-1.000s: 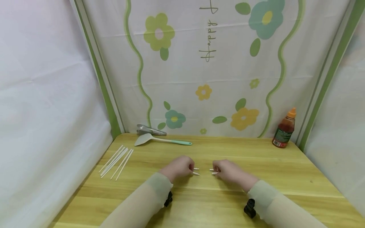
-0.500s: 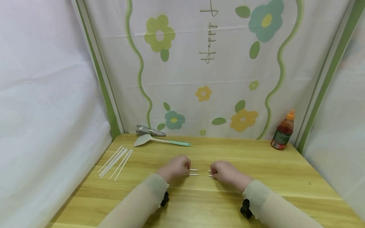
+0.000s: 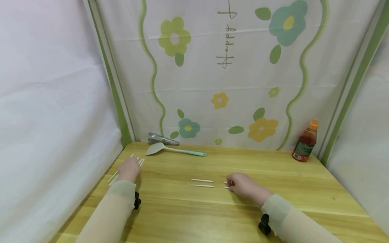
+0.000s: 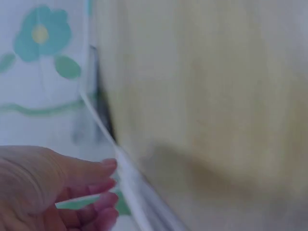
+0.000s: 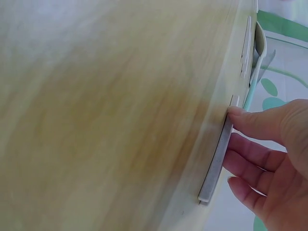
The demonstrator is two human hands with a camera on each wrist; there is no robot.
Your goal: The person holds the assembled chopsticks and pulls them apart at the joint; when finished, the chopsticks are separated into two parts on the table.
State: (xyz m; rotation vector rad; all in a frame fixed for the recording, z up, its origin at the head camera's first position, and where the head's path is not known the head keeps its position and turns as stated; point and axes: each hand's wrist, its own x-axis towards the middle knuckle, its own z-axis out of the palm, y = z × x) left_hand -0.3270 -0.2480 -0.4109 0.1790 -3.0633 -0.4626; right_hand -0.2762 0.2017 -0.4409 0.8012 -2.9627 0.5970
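Observation:
My left hand [image 3: 129,168] is over a group of thin white sticks [image 3: 113,179] at the table's left side, covering their middle. In the left wrist view its thumb and fingers are loosely extended beside the blurred sticks [image 4: 144,199], with nothing between them. Two short white sticks [image 3: 202,186] lie parallel at the table's centre. Just right of them, my right hand [image 3: 243,185] has the ends of two more sticks [image 3: 226,187] showing beyond its fingertips. The right wrist view shows thumb and fingers pinching a squared white stick [image 5: 216,161] close over the wood.
A white spatula with a mint handle [image 3: 193,153] lies near the back edge, metal tongs [image 3: 164,139] behind it. At the back right stands a sauce bottle with an orange cap [image 3: 305,143]. A flowered curtain [image 3: 194,74] closes off the back.
My left hand has let go of the two centre sticks and moved left to the stick group. The right hand stays at its sticks.

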